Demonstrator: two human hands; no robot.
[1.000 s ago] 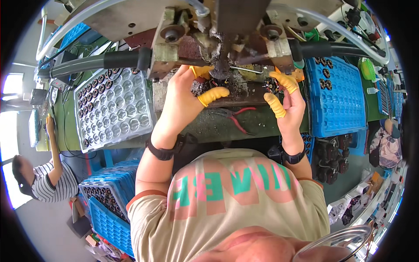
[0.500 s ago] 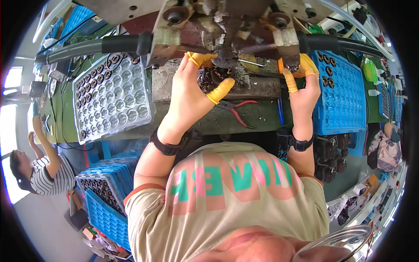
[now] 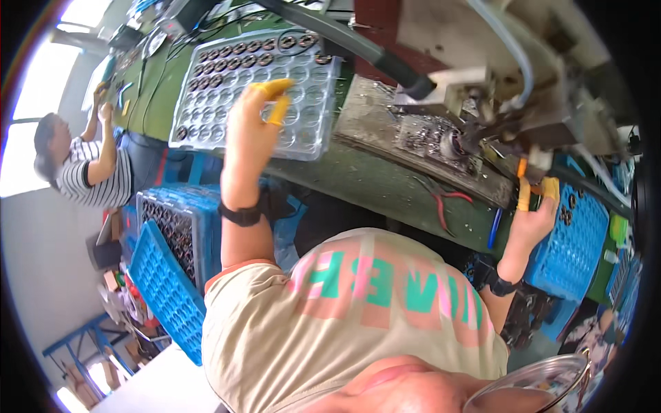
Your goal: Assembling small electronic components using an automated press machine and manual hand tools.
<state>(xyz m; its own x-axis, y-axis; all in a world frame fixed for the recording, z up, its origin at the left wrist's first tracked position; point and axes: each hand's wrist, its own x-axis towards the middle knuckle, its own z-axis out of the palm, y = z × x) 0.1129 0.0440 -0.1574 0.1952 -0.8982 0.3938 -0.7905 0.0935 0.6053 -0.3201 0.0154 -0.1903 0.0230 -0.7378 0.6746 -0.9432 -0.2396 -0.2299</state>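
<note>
My left hand [image 3: 249,131], with yellow finger covers, is over a clear plastic tray [image 3: 313,148] of round pockets. Its thumb and finger are apart, and I see nothing between them. Small round dark parts [image 3: 239,49] fill the tray's far rows. To the right, my right hand [image 3: 536,217], also in yellow finger covers, is beside the metal press-like machine [image 3: 447,93]. Its fingers are bent around something small that I cannot make out, close to an orange piece [image 3: 522,167]. Metal scraps surround the machine's round holder [image 3: 456,143].
Red-handled pliers [image 3: 441,203] and a blue pen-like tool [image 3: 494,228] lie on the green bench [image 3: 358,175]. A blue tray [image 3: 575,241] stands right of my right hand. Stacked trays [image 3: 165,227] are at lower left. Another person [image 3: 89,158] works at far left.
My left hand has left the machine's holder and moved left over the clear tray. My right hand stays beside the machine. The view has turned toward the left.
</note>
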